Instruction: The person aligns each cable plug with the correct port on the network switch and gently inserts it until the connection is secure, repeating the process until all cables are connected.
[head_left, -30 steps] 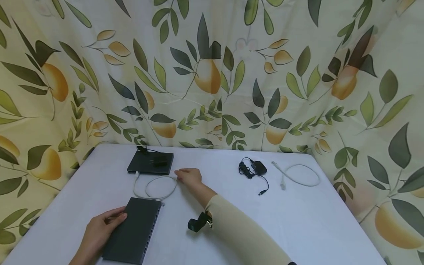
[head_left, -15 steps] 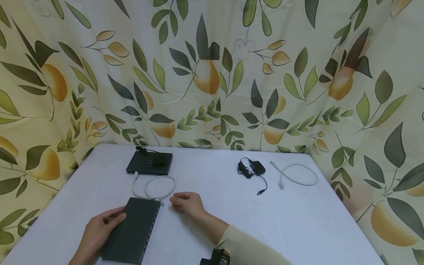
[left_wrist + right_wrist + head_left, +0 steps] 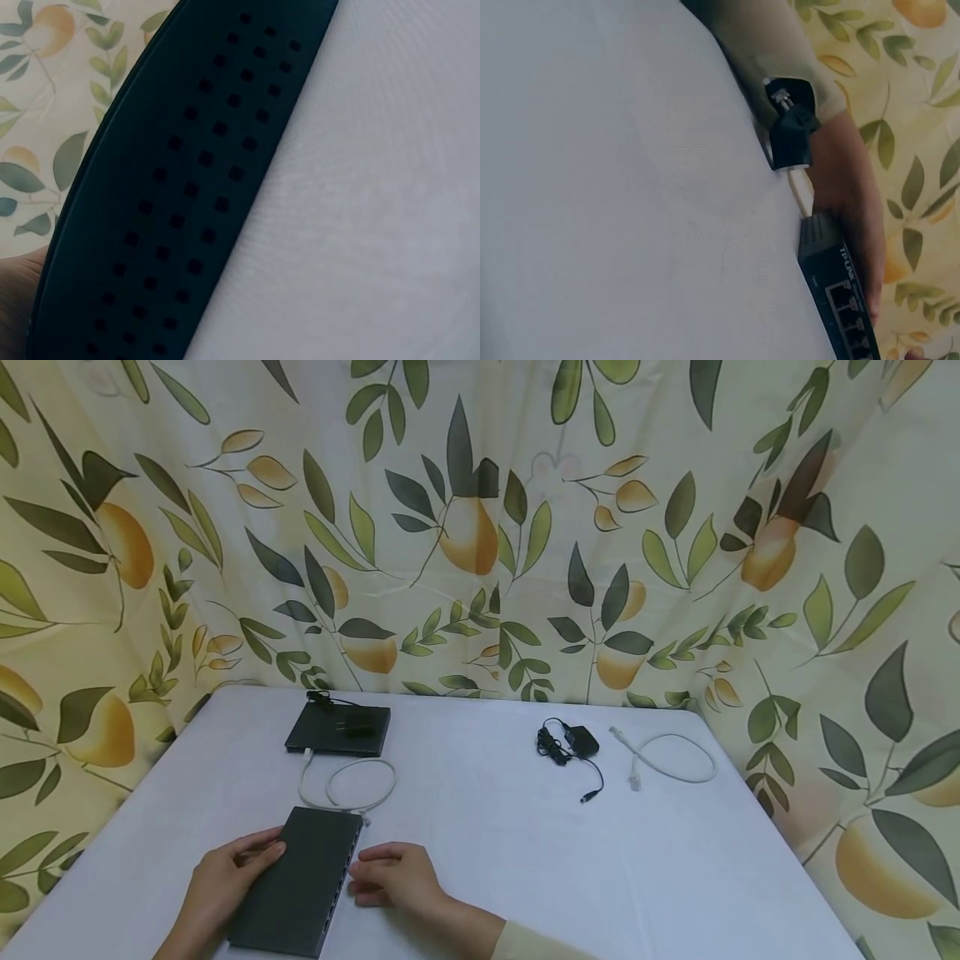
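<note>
A dark network switch [image 3: 300, 881] marked TP-LINK lies at the near left, its row of ports along the right edge. My left hand [image 3: 228, 877] grips its left edge, thumb on top; the right wrist view shows this hand [image 3: 847, 180] behind the ported side [image 3: 840, 300]. Rows of square vent holes fill the switch's side [image 3: 191, 187] in the left wrist view. My right hand [image 3: 401, 877] is just beside the ports, fingers loosely bent, with nothing visible in them. A white network cable [image 3: 393, 781] loops behind the switch, its loose plug near the far right corner.
A flat black box [image 3: 307, 731] stands at the back left with the cable's other plug in its front and a black adapter [image 3: 360, 725] on top. Another power adapter [image 3: 581, 741] with bundled cord and a second white cable [image 3: 678, 777] lie at the back right.
My right hand has drawn back from beside the looped white cable toward me, to the switch's ported edge. My left hand and the switch stay in place.
</note>
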Demonstrator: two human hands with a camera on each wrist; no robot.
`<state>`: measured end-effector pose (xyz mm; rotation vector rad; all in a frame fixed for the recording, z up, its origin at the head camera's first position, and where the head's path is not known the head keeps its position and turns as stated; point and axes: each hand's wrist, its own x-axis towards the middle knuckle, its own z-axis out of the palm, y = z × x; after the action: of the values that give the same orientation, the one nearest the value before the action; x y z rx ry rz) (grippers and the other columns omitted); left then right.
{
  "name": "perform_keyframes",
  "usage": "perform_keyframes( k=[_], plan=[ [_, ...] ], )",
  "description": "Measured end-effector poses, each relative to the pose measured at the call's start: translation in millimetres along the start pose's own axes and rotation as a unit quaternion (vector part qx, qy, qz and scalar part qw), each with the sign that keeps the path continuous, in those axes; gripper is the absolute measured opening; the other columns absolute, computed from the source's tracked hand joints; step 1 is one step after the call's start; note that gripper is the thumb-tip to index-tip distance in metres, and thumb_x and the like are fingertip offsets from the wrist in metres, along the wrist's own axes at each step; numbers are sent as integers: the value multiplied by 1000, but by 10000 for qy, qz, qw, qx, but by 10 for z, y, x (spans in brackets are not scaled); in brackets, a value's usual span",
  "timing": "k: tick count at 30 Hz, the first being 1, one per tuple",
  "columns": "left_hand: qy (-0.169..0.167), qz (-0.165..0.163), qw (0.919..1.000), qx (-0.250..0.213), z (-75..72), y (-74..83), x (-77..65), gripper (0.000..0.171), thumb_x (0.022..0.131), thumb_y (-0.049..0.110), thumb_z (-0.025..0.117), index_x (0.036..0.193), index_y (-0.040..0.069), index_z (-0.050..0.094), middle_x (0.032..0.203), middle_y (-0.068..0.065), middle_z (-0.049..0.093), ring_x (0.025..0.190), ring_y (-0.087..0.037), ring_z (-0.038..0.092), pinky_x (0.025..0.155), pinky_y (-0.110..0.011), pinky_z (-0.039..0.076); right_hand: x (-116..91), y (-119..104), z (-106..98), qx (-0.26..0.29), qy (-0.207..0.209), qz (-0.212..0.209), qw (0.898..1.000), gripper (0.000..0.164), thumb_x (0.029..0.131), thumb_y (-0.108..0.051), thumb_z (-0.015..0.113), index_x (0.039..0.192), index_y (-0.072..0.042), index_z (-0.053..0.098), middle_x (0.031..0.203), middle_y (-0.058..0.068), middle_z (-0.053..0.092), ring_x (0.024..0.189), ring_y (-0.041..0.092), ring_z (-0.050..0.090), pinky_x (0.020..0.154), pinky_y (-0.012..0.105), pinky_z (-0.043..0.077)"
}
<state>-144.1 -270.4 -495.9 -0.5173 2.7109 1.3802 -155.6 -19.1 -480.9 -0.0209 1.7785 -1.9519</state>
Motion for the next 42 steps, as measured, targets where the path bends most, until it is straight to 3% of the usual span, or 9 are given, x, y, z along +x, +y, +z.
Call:
perform_keyframes(
  k=[8,15,23,32,42],
  plan=[
    [-58,-28,10000,-61,-12,-3,-5,76,83,60,69,133,3,61,116,-18,70,98,-26,69,65,-26,52,77,53,127,238,-37,-238,9994,18,84,1,72,101,5,67,87,16,75,72,21,74,66,36,61],
    [-18,-90,9999,-111,-15,-7,-28,77,81,61,70,133,6,62,115,-15,71,91,-15,69,65,-24,51,89,55,174,160,115,-381,9991,17,82,8,72,97,3,65,78,11,73,67,18,72,62,34,61],
    [14,-67,9999,-124,-17,9,-75,76,81,61,70,132,5,62,114,-13,72,87,-10,69,64,-25,52,79,49,186,96,210,-352,9991,17,81,9,73,94,2,65,76,11,73,67,21,73,61,33,61],
    [-52,-149,9997,-200,37,35,-102,77,80,60,72,131,4,62,112,-13,73,84,-10,69,63,-25,52,85,67,90,111,102,-319,9994,16,81,8,73,94,3,65,77,10,73,65,18,72,62,33,61],
    [-174,157,9997,-52,197,146,-174,66,85,55,70,127,5,66,109,-10,73,93,-16,71,77,-31,54,5,40,-198,4,0,-253,9997,17,82,8,72,97,5,65,79,12,73,67,18,72,65,34,61]
  ],
)
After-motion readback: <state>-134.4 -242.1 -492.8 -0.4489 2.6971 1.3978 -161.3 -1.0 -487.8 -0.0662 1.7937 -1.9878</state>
